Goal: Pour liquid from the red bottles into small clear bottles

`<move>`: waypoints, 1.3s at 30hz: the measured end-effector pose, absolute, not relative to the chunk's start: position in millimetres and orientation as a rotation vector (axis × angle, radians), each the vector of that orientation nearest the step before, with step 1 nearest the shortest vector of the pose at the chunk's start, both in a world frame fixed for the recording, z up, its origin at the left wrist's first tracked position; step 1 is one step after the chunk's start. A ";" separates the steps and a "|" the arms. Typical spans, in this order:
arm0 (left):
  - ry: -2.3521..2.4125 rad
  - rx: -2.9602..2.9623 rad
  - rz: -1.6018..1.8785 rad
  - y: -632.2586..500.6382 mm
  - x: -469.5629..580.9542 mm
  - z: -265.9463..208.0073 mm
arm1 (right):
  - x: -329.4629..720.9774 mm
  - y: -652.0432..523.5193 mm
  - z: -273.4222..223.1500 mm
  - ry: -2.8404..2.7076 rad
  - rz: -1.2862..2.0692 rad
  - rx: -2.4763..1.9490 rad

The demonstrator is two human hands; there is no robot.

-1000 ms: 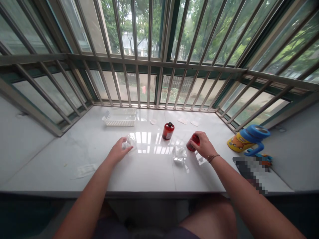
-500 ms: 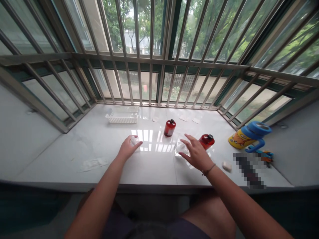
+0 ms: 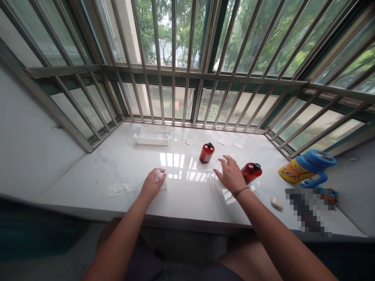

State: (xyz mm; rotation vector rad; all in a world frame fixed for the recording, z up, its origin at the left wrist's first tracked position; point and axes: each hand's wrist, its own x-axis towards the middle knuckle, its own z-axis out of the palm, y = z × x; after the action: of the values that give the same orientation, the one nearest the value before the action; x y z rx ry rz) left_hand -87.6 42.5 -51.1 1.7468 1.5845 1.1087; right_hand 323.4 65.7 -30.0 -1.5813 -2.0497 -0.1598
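My left hand (image 3: 151, 185) is closed around a small clear bottle with a whitish top (image 3: 159, 175), low over the near middle of the white counter. My fingers cover part of it. My right hand (image 3: 232, 173) is open with its fingers apart, palm toward the middle, holding nothing I can see. Just beyond its fingertips stands a red bottle with a black cap (image 3: 206, 153), upright. A second red bottle with a black cap (image 3: 252, 173) is beside the right hand, partly hidden behind it.
A white perforated basket (image 3: 152, 141) sits at the back left. On the right are a blue and yellow mug (image 3: 304, 168), a pale stone-like lump (image 3: 277, 203) and a pixelated dark item (image 3: 306, 212). A clear wrapper (image 3: 119, 190) lies left. Metal bars (image 3: 202, 75) close off the back.
The view has shifted, so the scene sits further right. My left hand has come nearer the front edge with the small bottle. The clear object by my right fingers no longer shows there.
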 end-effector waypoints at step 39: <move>1.587 1.651 1.210 70.2 -44.1 -48.6 | 194.3 -29.2 -42.4 -1.425 0.445 -1.253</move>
State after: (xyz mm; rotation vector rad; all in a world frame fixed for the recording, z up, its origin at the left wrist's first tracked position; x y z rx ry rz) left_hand -44.1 70.2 -48.6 1.6509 1.5871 1.2102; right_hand 194.3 -29.2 -42.4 -1.2525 -1.4249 0.4454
